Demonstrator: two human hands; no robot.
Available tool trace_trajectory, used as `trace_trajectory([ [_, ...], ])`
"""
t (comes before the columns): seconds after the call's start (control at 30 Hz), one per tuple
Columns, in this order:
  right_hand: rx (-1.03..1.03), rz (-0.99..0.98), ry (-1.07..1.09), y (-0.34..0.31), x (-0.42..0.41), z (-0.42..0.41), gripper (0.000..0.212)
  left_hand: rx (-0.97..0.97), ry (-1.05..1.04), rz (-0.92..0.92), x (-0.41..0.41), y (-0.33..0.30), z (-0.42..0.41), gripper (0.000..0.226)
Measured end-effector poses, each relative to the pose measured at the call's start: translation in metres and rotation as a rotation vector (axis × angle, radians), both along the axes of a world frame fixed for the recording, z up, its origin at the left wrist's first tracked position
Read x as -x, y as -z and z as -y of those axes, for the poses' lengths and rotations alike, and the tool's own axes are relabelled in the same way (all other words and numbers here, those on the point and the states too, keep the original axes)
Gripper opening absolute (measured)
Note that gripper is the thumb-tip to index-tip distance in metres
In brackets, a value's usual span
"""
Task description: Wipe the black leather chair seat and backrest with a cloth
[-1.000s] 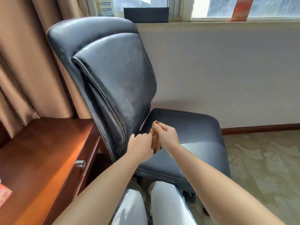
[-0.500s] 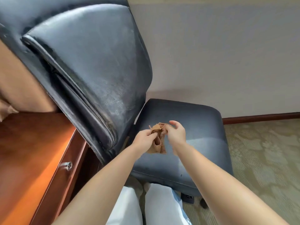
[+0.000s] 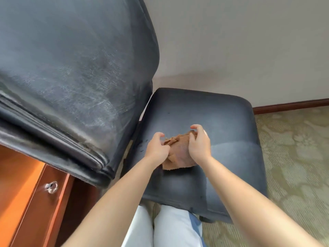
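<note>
Single head-worn view, looking steeply forward and down, close over the chair seat (image 3: 222,122). Backrest (image 3: 71,77) fills ten o'clock, desk (image 3: 21,193) at eight, carpet (image 3: 293,157) at three. No second view.

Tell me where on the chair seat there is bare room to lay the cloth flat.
The seat is bare on its right half, between the right hand and the edge by the carpet, and along the back toward the wall. The front strip before the knees is also bare. It is crowded at centre-left, where both hands grip the cloth; the left hand is near the backrest.
</note>
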State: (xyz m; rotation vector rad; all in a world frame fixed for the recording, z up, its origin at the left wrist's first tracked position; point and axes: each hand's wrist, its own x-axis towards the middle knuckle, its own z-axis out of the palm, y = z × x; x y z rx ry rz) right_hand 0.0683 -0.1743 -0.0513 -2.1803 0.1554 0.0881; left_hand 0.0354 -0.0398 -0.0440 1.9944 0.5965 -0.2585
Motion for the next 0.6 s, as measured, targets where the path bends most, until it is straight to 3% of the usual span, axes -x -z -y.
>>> trace_trajectory([
  [0.1, 0.188, 0.011, -0.062, 0.016, -0.003, 0.003, 0.037, -0.63, 0.276, 0.141, -0.004, 0.022, -0.005, 0.062],
  [0.13, 0.301, 0.044, -0.104, 0.02, -0.002, 0.004, 0.04, -0.83, 0.377, 0.309, -0.006, 0.027, -0.008, 0.058],
  [0.2, 0.554, 0.121, -0.217, 0.029, 0.0, 0.008, 0.038, -0.996, 0.63, 0.642, -0.006, 0.042, -0.012, 0.027],
  [0.23, 0.635, 0.123, -0.254, 0.031, 0.002, 0.009, 0.034, -1.033, 0.757, 0.708, -0.004, 0.045, -0.013, 0.018],
  [0.27, 0.682, 0.093, -0.272, 0.03, 0.004, 0.01, 0.033, -1.001, 0.848, 0.661, -0.002, 0.048, -0.013, 0.027],
  [0.37, 0.676, 0.007, -0.311, 0.025, 0.01, 0.012, 0.041, -0.865, 0.774, 0.254, 0.005, 0.036, -0.003, 0.043],
  [0.43, 0.651, -0.015, -0.348, 0.014, 0.015, 0.015, 0.047, -0.84, 0.807, 0.099, 0.007, 0.022, 0.001, 0.048],
  [0.6, 0.534, -0.018, -0.364, -0.025, 0.035, 0.028, 0.04, -0.875, 0.856, 0.13, 0.026, -0.022, 0.003, 0.055],
])
